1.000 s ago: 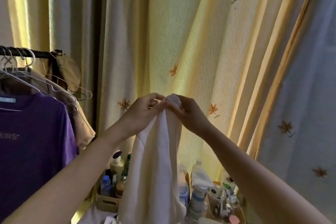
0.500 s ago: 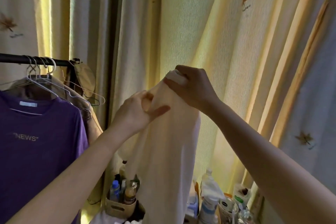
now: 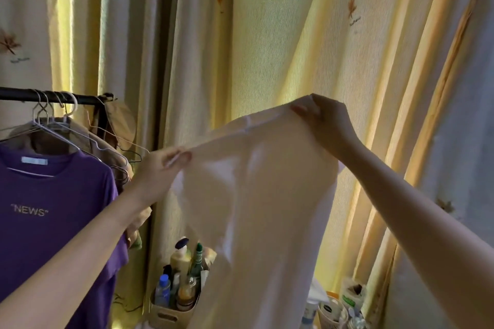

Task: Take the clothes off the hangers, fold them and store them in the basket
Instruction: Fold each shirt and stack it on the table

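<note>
Two hands stretch a white garment (image 3: 256, 208) across the middle of the frame, its top edge running taut from centre left up to centre right. The left hand (image 3: 160, 168) pinches that edge at centre left, thumb on the near side of the cloth. The right hand (image 3: 326, 120), higher at centre right, grips the other end with fingers curled over the edge. From both the cloth hangs to the bottom of the frame, off any hanger, before a pale curtain (image 3: 280, 48) printed with leaves. At the left edge a purple shirt (image 3: 53, 208) lettered "NEWS" hangs among wire hangers (image 3: 56, 131) on a black rail (image 3: 21, 95), a tan garment (image 3: 88, 136) behind it. At bottom centre, partly behind the white cloth, a small box (image 3: 171, 312) holds bottles (image 3: 181, 256). More tubs (image 3: 331, 312) crowd the lower right.
</note>
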`<state>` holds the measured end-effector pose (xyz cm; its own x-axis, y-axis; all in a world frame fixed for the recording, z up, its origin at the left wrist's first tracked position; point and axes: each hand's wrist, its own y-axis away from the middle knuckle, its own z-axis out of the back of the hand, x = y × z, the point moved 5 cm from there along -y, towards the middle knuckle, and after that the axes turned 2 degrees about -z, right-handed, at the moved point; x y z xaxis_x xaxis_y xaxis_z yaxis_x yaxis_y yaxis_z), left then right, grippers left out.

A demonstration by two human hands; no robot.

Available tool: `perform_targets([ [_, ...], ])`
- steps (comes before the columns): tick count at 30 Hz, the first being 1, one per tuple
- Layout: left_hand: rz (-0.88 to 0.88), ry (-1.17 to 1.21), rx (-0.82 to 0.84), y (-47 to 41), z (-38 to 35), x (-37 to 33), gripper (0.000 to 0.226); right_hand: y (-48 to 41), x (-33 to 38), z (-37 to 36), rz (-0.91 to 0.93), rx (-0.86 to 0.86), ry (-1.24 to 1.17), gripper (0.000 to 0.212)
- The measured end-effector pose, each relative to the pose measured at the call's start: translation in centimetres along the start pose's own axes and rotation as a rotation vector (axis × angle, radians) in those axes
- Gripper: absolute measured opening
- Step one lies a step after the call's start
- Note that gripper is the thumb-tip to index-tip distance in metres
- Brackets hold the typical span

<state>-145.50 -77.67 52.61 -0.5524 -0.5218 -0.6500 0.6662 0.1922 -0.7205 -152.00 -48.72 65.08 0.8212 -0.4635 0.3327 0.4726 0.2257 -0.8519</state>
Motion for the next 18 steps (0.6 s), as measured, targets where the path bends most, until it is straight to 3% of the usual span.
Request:
perform_targets([
  [4,-0.104,0.018,-0.065,0.1,1.4,-2.1,0.017,1.0,-2.4,-0.2,-0.021,0.035,0.086,0.028],
  [10,-0.113,0.184,-0.185,0.3,1.5,-2.3,0.036,0.6,-2.9,0.8,-0.068,-0.056,0.055,0.061],
  [14,-0.123,0.189,-0.212,-0.1,2.2,-2.6,0.031,0.6,-2.9,1.0,-0.084,-0.083,-0.022,0.066],
  [16,-0.07,0.089,-0.138,-0.3,2.4,-2.7,0.035,0.5,-3.0,0.8,-0.115,-0.082,-0.08,0.062],
  [18,0.074,0.044,0.045,-0.3,1.9,-2.0,0.062,0.5,-3.0,0.2,-0.133,-0.044,-0.09,0.057],
])
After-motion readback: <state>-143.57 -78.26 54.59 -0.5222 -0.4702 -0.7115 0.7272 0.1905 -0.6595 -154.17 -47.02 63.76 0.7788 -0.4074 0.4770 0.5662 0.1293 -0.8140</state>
